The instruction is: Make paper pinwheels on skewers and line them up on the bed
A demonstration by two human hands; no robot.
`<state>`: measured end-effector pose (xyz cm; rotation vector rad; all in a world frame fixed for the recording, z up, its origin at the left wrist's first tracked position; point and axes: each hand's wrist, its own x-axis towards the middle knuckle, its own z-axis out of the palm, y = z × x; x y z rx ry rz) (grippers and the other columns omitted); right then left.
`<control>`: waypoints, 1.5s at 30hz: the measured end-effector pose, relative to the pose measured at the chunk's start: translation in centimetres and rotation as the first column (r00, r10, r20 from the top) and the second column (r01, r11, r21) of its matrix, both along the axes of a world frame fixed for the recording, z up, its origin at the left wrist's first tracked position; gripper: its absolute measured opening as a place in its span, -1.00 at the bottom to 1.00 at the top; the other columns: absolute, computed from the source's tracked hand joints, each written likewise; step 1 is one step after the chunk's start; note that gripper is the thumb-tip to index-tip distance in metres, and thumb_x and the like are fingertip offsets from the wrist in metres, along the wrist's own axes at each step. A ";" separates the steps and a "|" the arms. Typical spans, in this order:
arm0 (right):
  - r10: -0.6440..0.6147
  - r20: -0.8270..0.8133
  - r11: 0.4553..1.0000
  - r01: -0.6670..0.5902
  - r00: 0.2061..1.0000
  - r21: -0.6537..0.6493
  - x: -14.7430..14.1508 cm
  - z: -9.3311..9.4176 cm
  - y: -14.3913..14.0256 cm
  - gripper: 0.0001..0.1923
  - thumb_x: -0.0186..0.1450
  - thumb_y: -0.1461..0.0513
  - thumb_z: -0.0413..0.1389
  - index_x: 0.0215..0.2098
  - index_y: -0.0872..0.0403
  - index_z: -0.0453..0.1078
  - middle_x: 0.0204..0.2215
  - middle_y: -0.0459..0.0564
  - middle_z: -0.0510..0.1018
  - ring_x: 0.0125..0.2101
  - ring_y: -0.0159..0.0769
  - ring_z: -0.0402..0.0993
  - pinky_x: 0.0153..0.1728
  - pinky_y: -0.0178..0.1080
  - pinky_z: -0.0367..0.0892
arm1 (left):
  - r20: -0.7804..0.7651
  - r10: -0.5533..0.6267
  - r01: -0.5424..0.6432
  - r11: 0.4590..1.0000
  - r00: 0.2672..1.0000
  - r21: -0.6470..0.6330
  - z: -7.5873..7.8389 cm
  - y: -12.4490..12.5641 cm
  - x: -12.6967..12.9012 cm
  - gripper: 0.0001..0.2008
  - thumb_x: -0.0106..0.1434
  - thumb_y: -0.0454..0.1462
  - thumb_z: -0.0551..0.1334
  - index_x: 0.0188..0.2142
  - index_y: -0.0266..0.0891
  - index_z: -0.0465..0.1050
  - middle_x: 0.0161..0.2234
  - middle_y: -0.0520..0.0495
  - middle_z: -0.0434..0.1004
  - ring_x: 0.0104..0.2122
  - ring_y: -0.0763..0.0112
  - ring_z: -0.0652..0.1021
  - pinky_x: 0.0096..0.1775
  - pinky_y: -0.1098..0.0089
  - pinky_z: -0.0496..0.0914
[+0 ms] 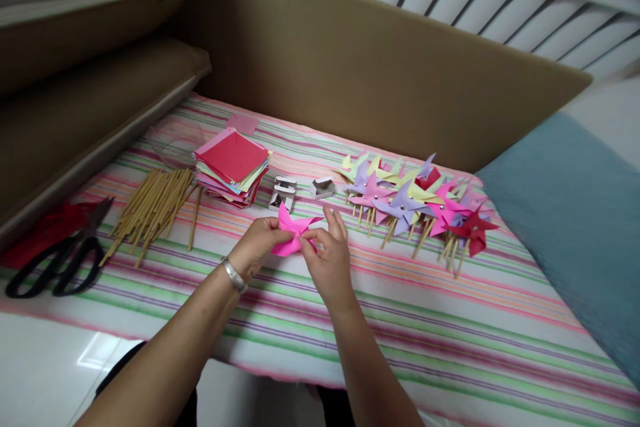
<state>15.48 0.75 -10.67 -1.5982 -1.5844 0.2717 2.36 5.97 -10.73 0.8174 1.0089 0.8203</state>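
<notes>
A bright pink paper pinwheel [287, 247] with folded blades is held between both hands over the striped cloth. My left hand [262, 240] grips its left side between thumb and fingers. At its centre, my right hand [327, 250] pinches with thumb and index finger, the other fingers raised; whether a pin is there I cannot make out. No stick shows on this pinwheel. Just beyond the hands are two small open white boxes, one [283, 192] with dark contents and another [323, 187] to its right.
Square coloured papers [235, 157] are stacked behind my left hand. Wooden sticks [155, 207] and black-handled scissors [65, 257] lie to the left. Finished pinwheels on sticks [403, 207] lie in a pile at right. A brown board [375, 67] stands along the back of the striped cloth [450, 347].
</notes>
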 end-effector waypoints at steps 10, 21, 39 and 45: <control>-0.031 0.003 0.999 0.031 1.000 -0.018 0.0 -0.2 0.1 -0.93 0.13 0.30 0.13 -0.51 0.04 0.41 0.19 0.03 0.21 0.23 0.00 -0.04 0.12 0.14 -0.01 | 0.032 -0.023 0.023 1.000 0.999 -0.014 0.1 -0.1 0.2 -0.85 -0.22 -0.35 0.37 -0.54 -0.34 0.53 -0.61 -0.01 0.51 -0.59 0.50 0.43 -0.46 0.47 0.25; -0.048 0.006 0.999 0.048 0.999 0.015 -0.2 -0.5 0.2 -0.91 0.12 0.32 0.12 -0.53 0.04 0.39 0.15 0.03 0.27 0.21 0.01 -0.02 0.10 0.15 0.02 | 0.066 -0.014 0.014 1.000 0.998 0.007 -0.2 -0.2 0.4 -0.82 -0.23 -0.32 0.39 -0.54 -0.34 0.52 -0.62 0.01 0.48 -0.59 0.49 0.42 -0.45 0.46 0.25; -0.066 -0.807 0.965 -0.168 0.587 -0.201 -1.0 1.3 -1.3 -0.74 0.05 0.13 0.25 -0.32 0.10 0.47 -0.40 -0.03 0.59 -0.32 -0.22 0.49 -0.19 -0.17 0.35 | 0.136 -0.016 -0.014 0.977 0.991 0.214 2.9 -1.3 -0.1 -0.95 -0.17 -0.38 0.24 -0.59 -0.30 0.41 -0.64 0.07 0.35 -0.64 0.57 0.28 -0.54 0.48 0.13; -0.129 -0.743 0.975 -0.053 0.656 -0.216 -1.6 2.9 -1.7 -0.77 0.00 0.17 0.28 -0.38 0.09 0.47 -0.51 -0.10 0.57 -0.41 -0.30 0.46 -0.27 -0.24 0.35 | 0.127 -0.055 0.016 0.957 0.990 0.290 3.3 -1.6 0.2 -0.95 -0.13 -0.39 0.21 -0.57 -0.31 0.41 -0.63 0.10 0.34 -0.63 0.58 0.28 -0.55 0.50 0.15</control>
